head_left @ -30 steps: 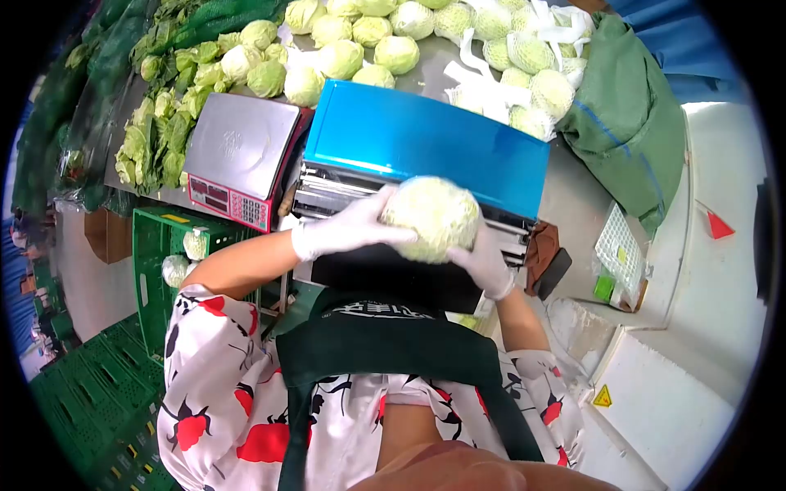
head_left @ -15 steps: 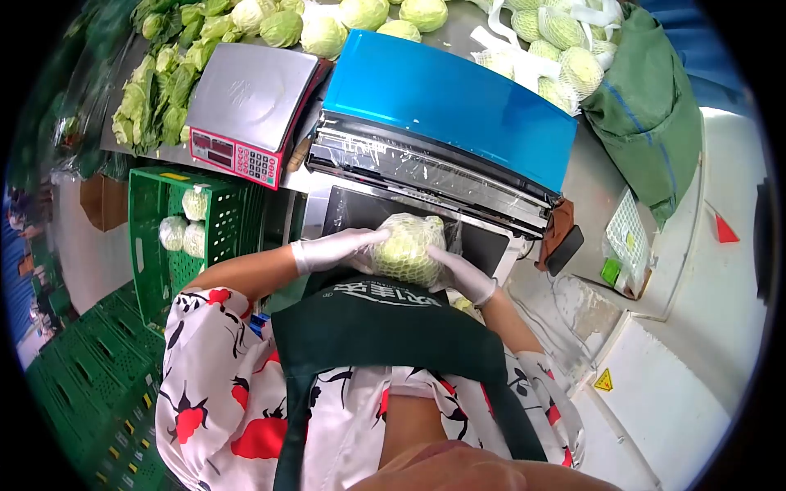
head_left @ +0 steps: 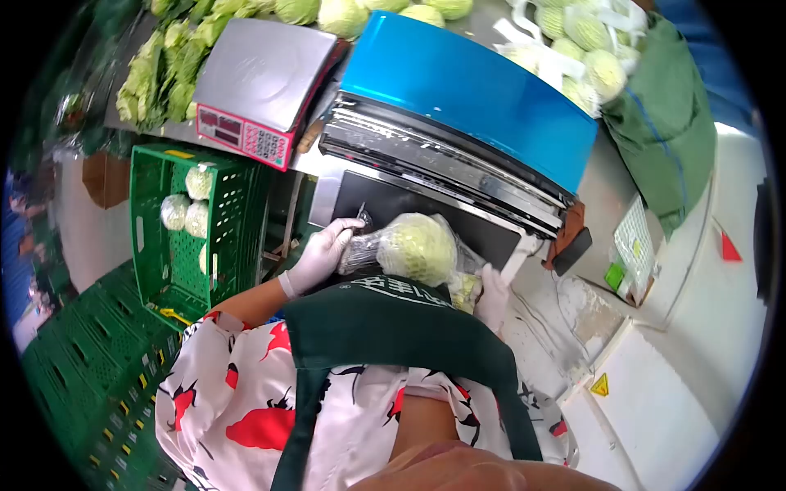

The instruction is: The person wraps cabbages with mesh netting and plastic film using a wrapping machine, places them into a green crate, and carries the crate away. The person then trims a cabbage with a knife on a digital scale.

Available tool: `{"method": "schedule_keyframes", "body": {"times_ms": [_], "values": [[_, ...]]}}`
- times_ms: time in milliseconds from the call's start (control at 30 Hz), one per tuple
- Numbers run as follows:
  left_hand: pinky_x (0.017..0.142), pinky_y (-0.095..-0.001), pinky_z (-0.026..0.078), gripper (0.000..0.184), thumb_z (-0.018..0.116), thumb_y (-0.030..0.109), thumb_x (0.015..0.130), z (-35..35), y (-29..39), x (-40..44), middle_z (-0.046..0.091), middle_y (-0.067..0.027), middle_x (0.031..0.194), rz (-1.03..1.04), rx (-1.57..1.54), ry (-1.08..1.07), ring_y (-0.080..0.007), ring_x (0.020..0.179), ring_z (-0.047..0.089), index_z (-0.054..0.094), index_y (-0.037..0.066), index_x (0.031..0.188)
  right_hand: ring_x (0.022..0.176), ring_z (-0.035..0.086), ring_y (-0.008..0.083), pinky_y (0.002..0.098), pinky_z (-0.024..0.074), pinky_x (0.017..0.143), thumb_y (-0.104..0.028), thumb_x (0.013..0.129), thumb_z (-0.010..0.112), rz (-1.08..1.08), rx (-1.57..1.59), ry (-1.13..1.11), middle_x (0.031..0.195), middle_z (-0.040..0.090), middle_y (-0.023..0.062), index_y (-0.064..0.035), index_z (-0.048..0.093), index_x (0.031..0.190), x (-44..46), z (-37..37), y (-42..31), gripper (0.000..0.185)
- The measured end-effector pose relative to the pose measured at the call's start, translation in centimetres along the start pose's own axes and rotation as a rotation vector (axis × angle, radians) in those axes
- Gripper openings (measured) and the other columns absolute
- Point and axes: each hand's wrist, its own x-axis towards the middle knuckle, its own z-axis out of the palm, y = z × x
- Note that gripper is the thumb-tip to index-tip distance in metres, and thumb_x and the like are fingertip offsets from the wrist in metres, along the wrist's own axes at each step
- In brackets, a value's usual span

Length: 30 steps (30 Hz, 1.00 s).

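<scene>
Outward from the cabbage (head_left: 419, 248) the left hand (head_left: 322, 255) and right hand (head_left: 493, 299) have moved since half a second ago. On my feed, the left fingers are pinched narrow on clear film (head_left: 358, 252) bunched at the cabbage's left. The right fingers are by the film's right side; I cannot tell whether they grip it. I see the cabbage over the near part of a dark plate (head_left: 401, 195), close to the apron (head_left: 393, 323), with a blue machine (head_left: 471, 90) beyond and a green crate (head_left: 144, 245) left.
</scene>
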Motion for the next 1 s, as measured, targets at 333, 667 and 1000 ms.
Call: {"method": "schedule_keyframes", "body": {"times_ms": [333,667,1000], "values": [[0.069,-0.0476,0.055,0.025,0.062,0.018,0.087,4.3,-7.2,3.5,0.069,-0.0224,0.087,0.243,0.573,-0.495,-0.0394,0.073,0.067,0.065,0.003,0.107,0.076,0.052,0.0165,0.0303,0.0402,0.070,-0.025,0.100,0.053,0.327,0.118,-0.138,0.084,0.056,0.0057,0.0001,0.060,0.103,4.9,4.2,12.2,0.026],[0.054,-0.0255,0.043,0.009,0.060,0.011,0.094,1.8,9.0,5.7,0.052,0.0032,0.066,0.472,-0.247,-0.181,-0.0055,0.059,0.052,0.064,0.003,0.098,0.102,0.053,0.0212,0.0324,0.0399,0.091,-0.016,0.098,0.051,0.289,0.330,-0.478,0.109,0.058,0.0113,0.0019,0.056,0.119,5.2,10.3,5.4,0.028],[0.105,-0.0380,0.047,0.051,0.050,0.035,0.102,-6.4,-0.2,-0.2,0.055,-0.0117,0.140,-0.203,-0.993,-0.562,-0.0209,0.123,0.058,0.047,0.003,0.142,0.128,0.051,0.0258,0.0364,0.0365,0.111,-0.002,0.095,0.049,-0.550,0.038,-0.153,0.135,0.055,0.0149,0.0030,0.048,0.137,-1.2,17.8,-9.0,0.042]]}}
